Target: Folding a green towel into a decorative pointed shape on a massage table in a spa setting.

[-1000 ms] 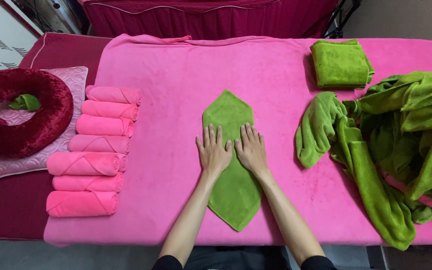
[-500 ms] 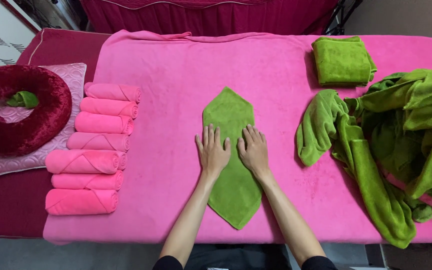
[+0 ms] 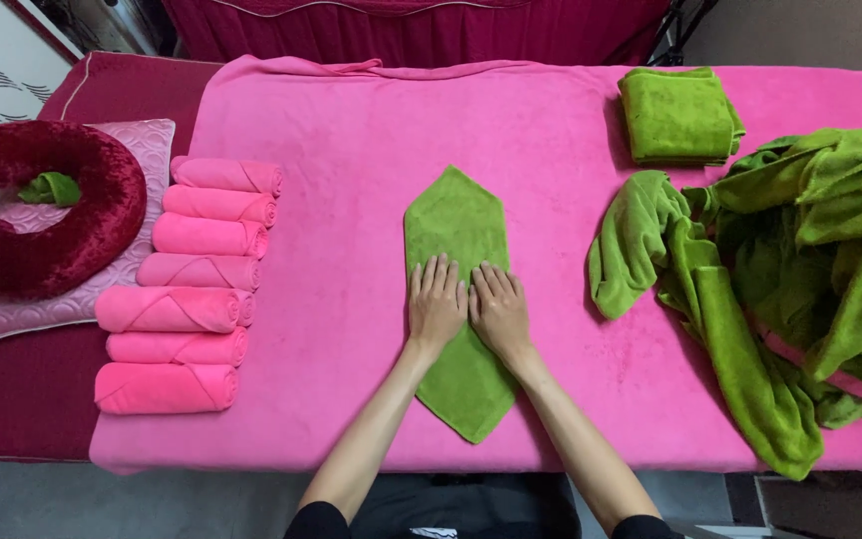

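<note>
A green towel [image 3: 457,225] folded into a long shape with pointed ends lies lengthwise in the middle of the pink-covered table [image 3: 351,140]. My left hand [image 3: 436,301] and my right hand [image 3: 499,309] rest flat on its middle, side by side, fingers stretched and pointing away from me. Neither hand grips anything; both palms press down on the cloth.
Several rolled pink towels [image 3: 202,271] lie stacked in a column at the left. A dark red U-shaped cushion [image 3: 42,225] sits on a pink quilted pad at far left. A folded green towel [image 3: 677,115] lies at the back right, and a heap of loose green towels [image 3: 800,269] fills the right side.
Both hands have stayed flat on the green towel, shifting only slightly along it. The towel keeps its shape.
</note>
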